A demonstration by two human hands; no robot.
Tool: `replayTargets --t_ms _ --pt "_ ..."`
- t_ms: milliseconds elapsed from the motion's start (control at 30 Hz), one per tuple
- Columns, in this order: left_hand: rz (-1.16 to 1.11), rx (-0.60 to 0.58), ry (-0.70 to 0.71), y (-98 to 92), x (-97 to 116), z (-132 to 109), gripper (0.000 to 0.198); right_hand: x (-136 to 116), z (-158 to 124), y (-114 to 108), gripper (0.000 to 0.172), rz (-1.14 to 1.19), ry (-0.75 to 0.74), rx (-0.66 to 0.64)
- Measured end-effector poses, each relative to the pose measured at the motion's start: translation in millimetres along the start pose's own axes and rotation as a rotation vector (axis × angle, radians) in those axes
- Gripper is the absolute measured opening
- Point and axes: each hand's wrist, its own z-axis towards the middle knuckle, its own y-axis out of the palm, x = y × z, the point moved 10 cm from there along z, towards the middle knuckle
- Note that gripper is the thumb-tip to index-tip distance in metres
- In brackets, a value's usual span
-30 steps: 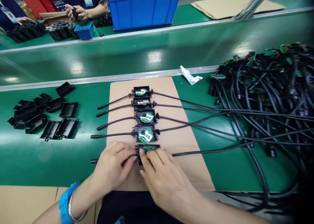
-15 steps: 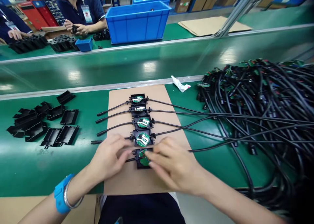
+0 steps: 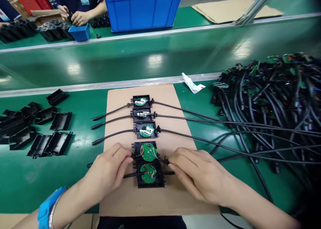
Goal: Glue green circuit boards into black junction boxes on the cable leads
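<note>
Near the front edge of the bench (image 3: 25, 183), on cardboard (image 3: 130, 202), round green circuit board (image 3: 148, 151) lies over second-nearest black housing (image 3: 137, 148). Left hand (image 3: 107, 167) clamped on left cable grommet (image 3: 133, 155); right hand (image 3: 200, 175) clamped on right cable grommet (image 3: 166, 161).

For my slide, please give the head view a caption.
Both hands pinch black cables on either side of a green board.
</note>
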Motion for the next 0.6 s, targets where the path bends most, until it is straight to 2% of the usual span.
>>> replayTargets --t_ms 167,400,500,600 --pt "0.082 -0.033 0.011 8.6 1.2 9.6 0.02 -7.7 12.8 13.5 0.022 -0.106 0.028 -0.147" --pt "0.113 -0.086 -0.028 15.1 -6.7 17.4 0.022 -1.4 23.5 30.1 0.011 -0.104 0.166 -0.277" --pt "0.086 -0.081 -0.05 12.0 -10.6 16.8 0.022 -4.0 28.9 38.2 0.027 -0.113 0.153 -0.322" --pt "0.033 -0.078 -0.024 7.9 -10.5 16.1 0.018 -4.4 35.1 44.8 0.028 -0.178 0.135 -0.326"
